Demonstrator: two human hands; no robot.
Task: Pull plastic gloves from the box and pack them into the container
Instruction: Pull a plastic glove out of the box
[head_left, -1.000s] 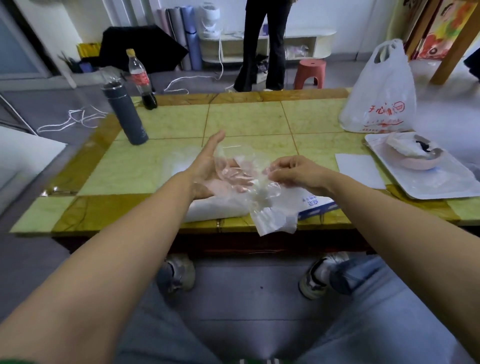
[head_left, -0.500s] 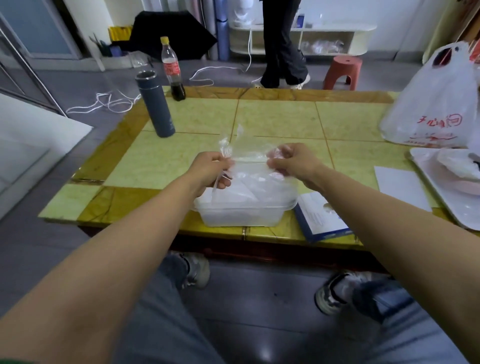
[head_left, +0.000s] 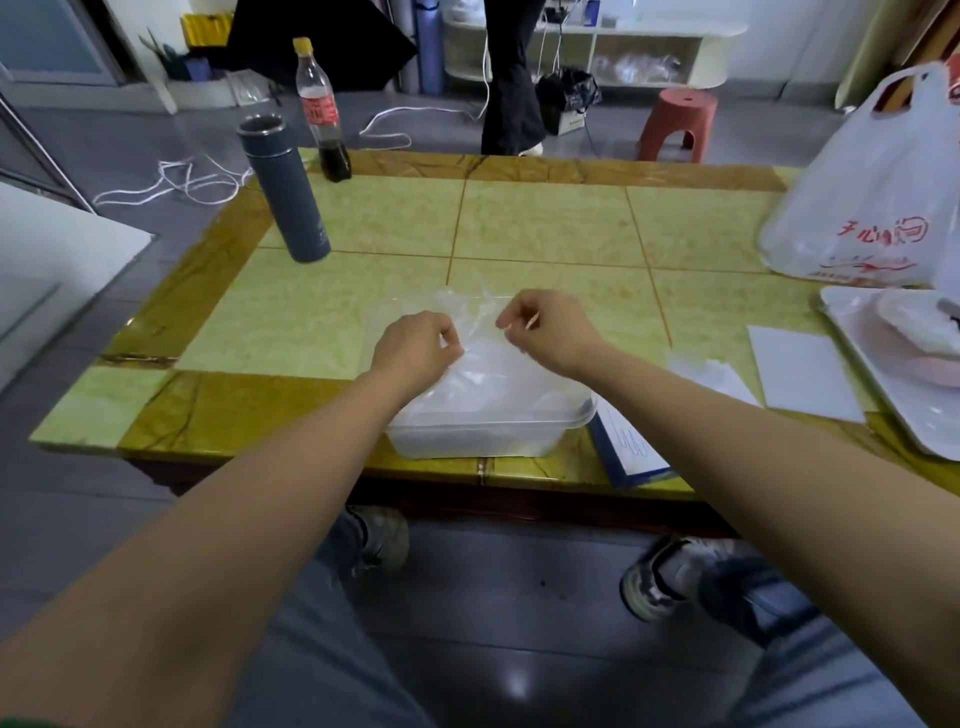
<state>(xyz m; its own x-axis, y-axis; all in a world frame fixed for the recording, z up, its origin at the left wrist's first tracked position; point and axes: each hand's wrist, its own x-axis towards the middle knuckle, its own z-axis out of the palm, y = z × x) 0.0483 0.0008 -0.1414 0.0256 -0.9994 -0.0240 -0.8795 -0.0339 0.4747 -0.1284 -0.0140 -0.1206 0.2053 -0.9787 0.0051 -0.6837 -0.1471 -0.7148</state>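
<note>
A clear plastic glove (head_left: 480, 325) is held over the translucent container (head_left: 488, 434) at the table's near edge. My left hand (head_left: 415, 348) pinches the glove's left side with curled fingers. My right hand (head_left: 545, 327) pinches its right side, close beside the left hand. More clear plastic lies inside the container under the hands. The glove box (head_left: 631, 447), blue and white, lies flat just right of the container, partly hidden by my right forearm.
A grey flask (head_left: 285, 189) and a cola bottle (head_left: 322, 111) stand at the far left of the green tiled table (head_left: 545, 228). A white shopping bag (head_left: 872, 182), a white tray (head_left: 883, 374) and a paper sheet (head_left: 800, 374) lie to the right. A person stands beyond the table.
Both hands have come closer together and lowered the glove toward the container. A second ago my left hand was flat and open under the glove; now it pinches it.
</note>
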